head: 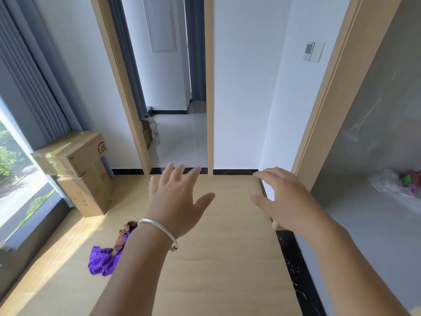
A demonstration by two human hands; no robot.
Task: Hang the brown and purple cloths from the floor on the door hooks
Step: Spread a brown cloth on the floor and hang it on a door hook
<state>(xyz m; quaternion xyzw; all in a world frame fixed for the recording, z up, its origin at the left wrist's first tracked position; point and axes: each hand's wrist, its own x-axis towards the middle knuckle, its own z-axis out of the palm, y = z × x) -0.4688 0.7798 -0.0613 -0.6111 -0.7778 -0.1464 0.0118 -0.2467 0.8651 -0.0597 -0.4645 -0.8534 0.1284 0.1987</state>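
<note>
Cloths are lying crumpled on the wooden floor (205,270) down to my left, and my fingers are touching neither of them. Fingers of my left hand (176,201) are stretching forward, straight and spread apart, with the thumb angling out to the right, and they are holding nothing. Fingers of my right hand (287,199) are reaching forward too, loosely extended and slightly bent, thumb pointing left toward the other hand, also holding nothing. Both palms are facing down and hovering in the air well apart from each other. A silver bracelet (159,231) is circling my left wrist. Just behind that wrist the brown cloth (124,233) is bunching in a narrow strip, and it is touching the purple cloth (102,258), which is spreading in a rumpled heap nearer to me. My left forearm is crossing in front of part of both cloths. Farther left, two cardboard boxes (77,169) are stacking one on the other against the wall beside grey curtains (34,76) and a big window. Ahead of my fingers a doorway (175,110) is opening onto a pale tiled room, and a wall switch (313,51) is sitting on the white wall to the right.
</note>
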